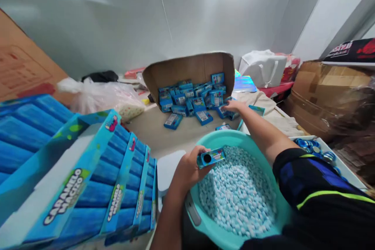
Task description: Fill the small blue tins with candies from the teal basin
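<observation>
My left hand (193, 166) is wrapped round a small blue candy box (216, 156) with a dark round hole in its face, held over the left rim of a teal tub (234, 134). Small pale blue and white candies (237, 191) fill the tub. Farther off, my right hand (233, 106) reaches to the right edge of a pile of blue boxes (198, 103) that spills from a cardboard carton (187, 71). Its fingers are small and partly hidden among the boxes, so its grip is unclear.
Display trays of blue boxes (111, 187) are stacked at the left. Beside the tub lies a white lid-like object (170, 170). A white tray (319, 140) holds round blue items at the right. Behind are plastic bags (102, 95), a white bag (263, 68) and a brown carton (310, 97).
</observation>
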A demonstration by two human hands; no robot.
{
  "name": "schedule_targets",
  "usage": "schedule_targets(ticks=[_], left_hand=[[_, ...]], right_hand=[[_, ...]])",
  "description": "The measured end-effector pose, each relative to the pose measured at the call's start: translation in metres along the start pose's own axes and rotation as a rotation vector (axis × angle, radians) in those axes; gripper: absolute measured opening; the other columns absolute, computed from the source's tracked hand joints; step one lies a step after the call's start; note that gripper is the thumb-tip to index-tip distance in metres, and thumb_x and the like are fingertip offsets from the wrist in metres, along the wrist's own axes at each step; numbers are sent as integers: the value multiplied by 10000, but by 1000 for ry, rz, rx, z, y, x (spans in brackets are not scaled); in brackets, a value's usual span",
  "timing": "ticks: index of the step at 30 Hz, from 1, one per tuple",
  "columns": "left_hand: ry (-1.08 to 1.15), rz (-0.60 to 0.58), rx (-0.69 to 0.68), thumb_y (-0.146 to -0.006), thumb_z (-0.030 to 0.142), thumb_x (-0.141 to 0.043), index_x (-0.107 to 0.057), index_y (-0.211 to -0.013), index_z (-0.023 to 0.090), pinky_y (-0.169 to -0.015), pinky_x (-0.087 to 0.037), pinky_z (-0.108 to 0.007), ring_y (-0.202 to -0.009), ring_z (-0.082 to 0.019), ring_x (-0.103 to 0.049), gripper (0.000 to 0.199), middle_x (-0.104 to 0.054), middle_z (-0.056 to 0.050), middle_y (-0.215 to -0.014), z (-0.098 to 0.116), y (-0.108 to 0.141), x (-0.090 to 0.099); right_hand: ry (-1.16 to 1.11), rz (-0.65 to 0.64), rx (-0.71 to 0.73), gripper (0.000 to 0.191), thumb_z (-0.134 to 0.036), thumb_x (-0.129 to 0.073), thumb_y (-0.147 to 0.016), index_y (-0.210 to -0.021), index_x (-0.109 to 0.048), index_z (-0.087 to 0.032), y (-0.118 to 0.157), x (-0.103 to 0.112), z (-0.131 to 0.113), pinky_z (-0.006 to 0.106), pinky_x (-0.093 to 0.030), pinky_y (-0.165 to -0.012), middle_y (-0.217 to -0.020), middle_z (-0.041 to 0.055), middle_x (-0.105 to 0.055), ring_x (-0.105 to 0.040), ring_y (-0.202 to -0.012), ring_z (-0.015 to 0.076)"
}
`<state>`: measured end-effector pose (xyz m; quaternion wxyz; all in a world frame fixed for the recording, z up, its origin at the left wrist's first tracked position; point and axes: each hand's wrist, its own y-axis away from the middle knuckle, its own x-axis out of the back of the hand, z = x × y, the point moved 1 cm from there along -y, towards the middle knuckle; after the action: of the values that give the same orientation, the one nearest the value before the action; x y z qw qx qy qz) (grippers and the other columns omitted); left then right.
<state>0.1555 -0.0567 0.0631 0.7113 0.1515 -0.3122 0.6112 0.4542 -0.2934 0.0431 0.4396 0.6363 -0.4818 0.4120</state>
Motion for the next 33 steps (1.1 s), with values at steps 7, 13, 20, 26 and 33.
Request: schedule_targets(ticks=[7, 13, 20, 26, 33], left_hand=[[-138, -38, -40, -876, 437, -690, -552, -1167, 254, -808, -502, -306, -984, -229, -708, 370, -731, -43, -1159, 1, -4, -5], [-288, -61, 52, -855, 460, -700, -534, -1155, 227, -678, -419, -271, -806, -215, -671, 414, -700, -19, -940, 10, -8, -7], [-393, -203, 232, -762, 351, -783, -545, -1101, 214, -638, -383, -288, -809, -280, -655, 437, -691, -57, -883, 33, -31, -10], [-333, -56, 170, -855, 379, -723, -484, -1167, 243, -669, -433, -314, -847, -264, -679, 417, -703, -55, -945, 25, -16, -16], [-517, -104, 141, -871, 406, -693, -481, -1178, 219, -698, -448, -350, -912, -324, -704, 418, -721, -104, -984, 22, -25, -24]], right_hand=[[133, -225, 59, 741, -587, -758, -804, -1339, -665, -82, 29, -19, -27, 427, -455, -1036, -1393, 241, -622, -575, -1265, 394], [108, -33, 268, 561, -480, -496, -1003, -1471, -515, -172, 131, 4, -48, 409, -431, -1033, -1487, 172, -550, -532, -1320, 320], [370, -236, 306, 468, -521, -501, -970, -1107, -738, -141, 253, -14, -39, 408, -502, -754, -1009, 189, -709, -682, -908, 322], [452, -302, 370, 830, -734, -470, -907, -1454, -544, -113, 284, -51, -6, 520, -508, -860, -1397, 316, -515, -499, -1271, 486], [200, -532, 390, 1023, -835, -670, -673, -1381, -549, -107, 321, -47, -10, 503, -513, -848, -1222, 263, -613, -646, -1041, 431]])
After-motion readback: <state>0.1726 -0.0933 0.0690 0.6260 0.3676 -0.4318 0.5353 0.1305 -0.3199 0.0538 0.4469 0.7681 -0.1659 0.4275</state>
